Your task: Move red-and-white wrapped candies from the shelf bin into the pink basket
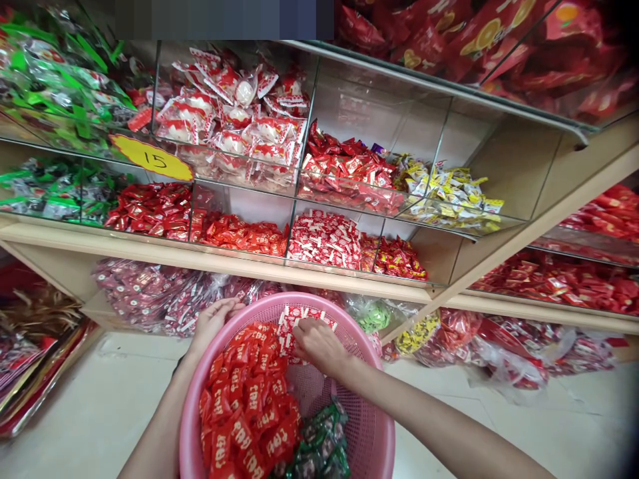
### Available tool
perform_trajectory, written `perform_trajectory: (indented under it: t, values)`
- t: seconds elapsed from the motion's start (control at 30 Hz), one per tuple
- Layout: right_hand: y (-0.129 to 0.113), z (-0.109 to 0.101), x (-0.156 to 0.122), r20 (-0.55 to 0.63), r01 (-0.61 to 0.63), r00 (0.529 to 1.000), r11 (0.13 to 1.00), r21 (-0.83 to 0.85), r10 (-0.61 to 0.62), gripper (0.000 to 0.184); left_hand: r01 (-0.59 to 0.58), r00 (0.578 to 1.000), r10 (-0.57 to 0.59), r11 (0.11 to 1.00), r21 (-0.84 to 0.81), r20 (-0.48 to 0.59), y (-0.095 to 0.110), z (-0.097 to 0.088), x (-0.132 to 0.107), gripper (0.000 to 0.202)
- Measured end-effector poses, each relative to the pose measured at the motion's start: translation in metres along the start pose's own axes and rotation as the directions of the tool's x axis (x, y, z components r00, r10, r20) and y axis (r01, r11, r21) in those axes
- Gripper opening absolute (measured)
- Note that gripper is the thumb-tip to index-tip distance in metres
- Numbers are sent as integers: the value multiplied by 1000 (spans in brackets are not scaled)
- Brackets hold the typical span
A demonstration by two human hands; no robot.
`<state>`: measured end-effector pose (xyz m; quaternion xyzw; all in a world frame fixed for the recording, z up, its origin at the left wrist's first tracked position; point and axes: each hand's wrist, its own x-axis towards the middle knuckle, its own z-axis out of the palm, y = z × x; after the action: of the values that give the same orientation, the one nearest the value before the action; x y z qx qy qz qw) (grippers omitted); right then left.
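Note:
A round pink plastic basket [387, 426] is in front of me, below the shelves. My left hand [215, 320] holds its far left rim, thumb and fingers at the edge. Inside the basket, my right hand [322, 344] is closed, its curled fingers down among the red-and-white wrapped candies [287, 329] near the far wall. The fingertips are partly hidden. Red packets with gold lettering [249, 399] fill the basket's left side. Dark green wrapped sweets [324, 439] lie at the near right, and bare mesh shows between the groups.
Glass-divided shelves hold red-and-white candies [324, 239], red packets [244, 234], yellow-and-white sweets [449, 189] and green-wrapped packs [60, 86]. A yellow price tag [152, 158] reads 15. Bagged sweets [514, 352] lie on the tiled floor under the lowest shelf. A slanting wooden upright [499, 256] stands right.

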<state>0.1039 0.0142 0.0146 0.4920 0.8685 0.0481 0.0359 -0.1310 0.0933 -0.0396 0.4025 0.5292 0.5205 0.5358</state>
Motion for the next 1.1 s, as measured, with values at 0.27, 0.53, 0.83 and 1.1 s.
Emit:
perform_trajectory:
  t: [0.27, 0.53, 0.83, 1.1]
  values:
    - [-9, 27, 3, -12, 34, 999, 999, -27, -35, 9, 13, 1000, -13, 1000, -23, 1, -1, 0, -1, 38]
    - [-8, 31, -5, -39, 12, 999, 1000, 7, -11, 8, 26, 1000, -26, 999, -24, -2, -2, -1, 0, 37]
    - [-1, 29, -13, 16, -48, 999, 999, 6, 48, 9, 23, 1000, -23, 999, -47, 2, -1, 0, 0, 37]
    - [-5, 42, -9, -45, 9, 999, 994, -109, -14, 15, 33, 999, -34, 997, -71, -9, -2, 0, 1, 34]
